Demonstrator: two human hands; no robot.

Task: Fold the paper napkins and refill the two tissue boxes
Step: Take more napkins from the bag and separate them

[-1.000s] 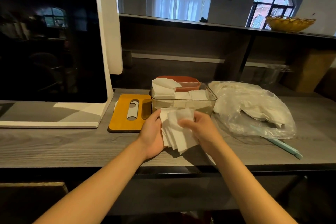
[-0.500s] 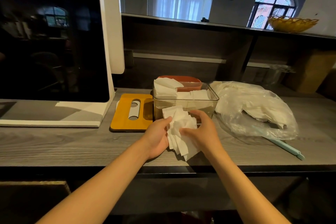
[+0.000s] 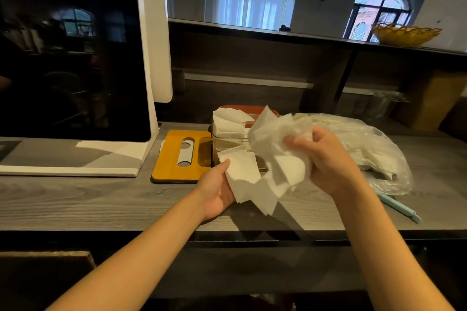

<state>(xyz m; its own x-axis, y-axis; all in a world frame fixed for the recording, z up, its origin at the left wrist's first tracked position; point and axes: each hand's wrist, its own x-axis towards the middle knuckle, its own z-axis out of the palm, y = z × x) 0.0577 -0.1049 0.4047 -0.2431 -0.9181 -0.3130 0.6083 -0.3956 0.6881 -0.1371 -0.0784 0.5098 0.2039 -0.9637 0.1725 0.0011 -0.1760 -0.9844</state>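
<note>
My left hand point(image 3: 217, 192) pinches a flat white napkin point(image 3: 242, 174) while my right hand point(image 3: 326, 161) grasps a crumpled napkin bunch point(image 3: 275, 144), both above the grey counter point(image 3: 75, 199) near its front edge. Just behind stands the clear tissue box point(image 3: 227, 139), half hidden by the bunch, with napkins sticking out, its yellow lid point(image 3: 179, 156) lying flat beside it on the left. A plastic bag point(image 3: 374, 149) crowds my right and a big dark screen point(image 3: 70, 53) blocks the left.

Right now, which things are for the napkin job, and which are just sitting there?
For the job:
- paper napkins, held by left hand and right hand
- clear tissue box
- yellow slotted lid
- plastic bag of napkins

Just lying about:
- screen terminal
- light blue pen
- yellow basket
</note>
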